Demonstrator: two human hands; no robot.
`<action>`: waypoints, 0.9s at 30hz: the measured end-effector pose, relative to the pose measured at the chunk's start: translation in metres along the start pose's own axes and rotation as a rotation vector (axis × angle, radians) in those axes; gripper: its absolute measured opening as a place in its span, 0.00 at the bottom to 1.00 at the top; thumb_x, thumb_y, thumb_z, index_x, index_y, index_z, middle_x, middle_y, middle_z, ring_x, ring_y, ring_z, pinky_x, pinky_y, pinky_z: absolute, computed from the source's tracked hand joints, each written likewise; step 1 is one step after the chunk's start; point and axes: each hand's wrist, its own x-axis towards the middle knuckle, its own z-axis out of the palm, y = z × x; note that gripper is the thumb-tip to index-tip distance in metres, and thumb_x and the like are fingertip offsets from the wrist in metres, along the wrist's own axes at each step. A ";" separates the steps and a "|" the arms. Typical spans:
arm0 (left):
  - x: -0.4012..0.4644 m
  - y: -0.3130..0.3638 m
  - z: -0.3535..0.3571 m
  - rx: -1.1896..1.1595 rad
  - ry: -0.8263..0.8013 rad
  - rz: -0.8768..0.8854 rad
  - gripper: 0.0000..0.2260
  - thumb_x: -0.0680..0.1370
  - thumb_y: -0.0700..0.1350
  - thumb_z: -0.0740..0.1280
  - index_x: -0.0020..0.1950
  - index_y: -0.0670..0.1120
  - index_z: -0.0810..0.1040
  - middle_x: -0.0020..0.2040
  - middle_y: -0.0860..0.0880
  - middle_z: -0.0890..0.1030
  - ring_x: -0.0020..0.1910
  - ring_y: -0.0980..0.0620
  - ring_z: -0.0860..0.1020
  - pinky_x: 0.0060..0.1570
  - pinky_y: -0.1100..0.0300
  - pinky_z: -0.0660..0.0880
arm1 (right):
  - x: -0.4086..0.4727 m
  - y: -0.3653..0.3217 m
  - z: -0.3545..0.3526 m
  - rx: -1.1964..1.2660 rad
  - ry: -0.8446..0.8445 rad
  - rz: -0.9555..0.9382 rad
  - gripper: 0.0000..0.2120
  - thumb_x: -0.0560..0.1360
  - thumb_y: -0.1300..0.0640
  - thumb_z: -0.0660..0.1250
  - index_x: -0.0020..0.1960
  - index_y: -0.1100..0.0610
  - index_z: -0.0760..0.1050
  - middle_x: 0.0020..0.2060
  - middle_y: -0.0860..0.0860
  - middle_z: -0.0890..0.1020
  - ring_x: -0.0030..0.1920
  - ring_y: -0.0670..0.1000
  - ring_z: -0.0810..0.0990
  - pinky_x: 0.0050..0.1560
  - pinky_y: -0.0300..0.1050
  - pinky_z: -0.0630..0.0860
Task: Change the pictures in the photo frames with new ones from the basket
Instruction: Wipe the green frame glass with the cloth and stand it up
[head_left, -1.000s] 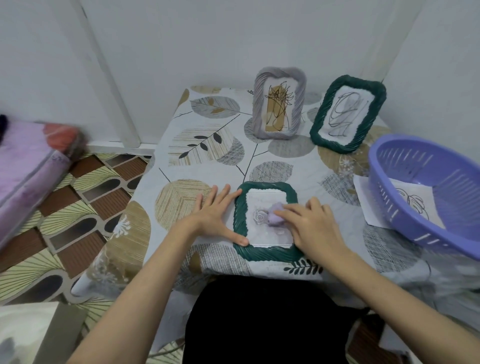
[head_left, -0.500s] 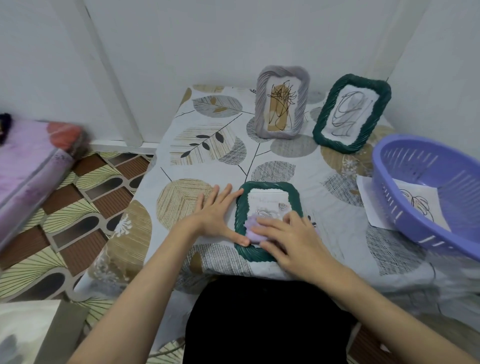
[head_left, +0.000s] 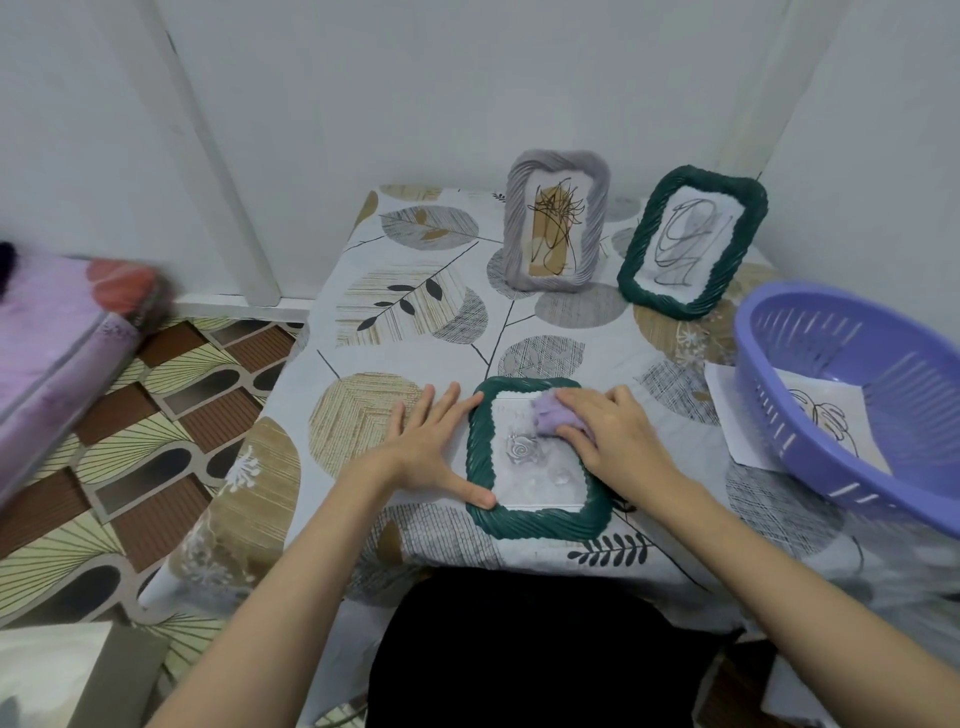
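Green photo frame (head_left: 537, 519) flat on the desk (head_left: 395, 332) near its front edge, rose picture facing up. Right hand (head_left: 618, 436) on its upper right corner, fingers (head_left: 582, 402) curled and clamped on a lilac cloth (head_left: 551, 415) pressed to the glass. Left hand (head_left: 431, 447) flat beside the frame's left rim, fingers spread, thumb on the rim. Behind the frame, upright: grey frame (head_left: 556, 221), second green frame (head_left: 693, 241). Right of the frame: purple basket (head_left: 852, 364) holding a sheet with a line drawing (head_left: 826, 415).
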 end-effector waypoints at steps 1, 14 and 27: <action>0.000 0.000 0.000 0.000 0.002 0.001 0.56 0.55 0.72 0.67 0.73 0.63 0.36 0.75 0.56 0.32 0.71 0.52 0.28 0.70 0.43 0.30 | 0.007 -0.002 0.004 0.013 -0.002 0.039 0.19 0.74 0.49 0.62 0.61 0.57 0.76 0.57 0.56 0.78 0.47 0.58 0.72 0.50 0.56 0.74; -0.002 0.001 0.001 -0.005 0.013 0.000 0.54 0.59 0.69 0.71 0.73 0.62 0.38 0.75 0.56 0.33 0.72 0.52 0.29 0.70 0.44 0.30 | 0.008 -0.051 0.009 0.152 -0.096 0.012 0.26 0.70 0.37 0.57 0.53 0.56 0.79 0.43 0.53 0.74 0.46 0.53 0.71 0.48 0.48 0.69; 0.000 0.002 0.000 -0.007 0.003 -0.008 0.55 0.58 0.70 0.70 0.73 0.63 0.37 0.75 0.56 0.33 0.71 0.52 0.28 0.70 0.43 0.31 | 0.034 -0.026 0.003 0.003 -0.080 0.134 0.16 0.75 0.46 0.62 0.57 0.54 0.77 0.48 0.53 0.73 0.51 0.53 0.69 0.49 0.46 0.65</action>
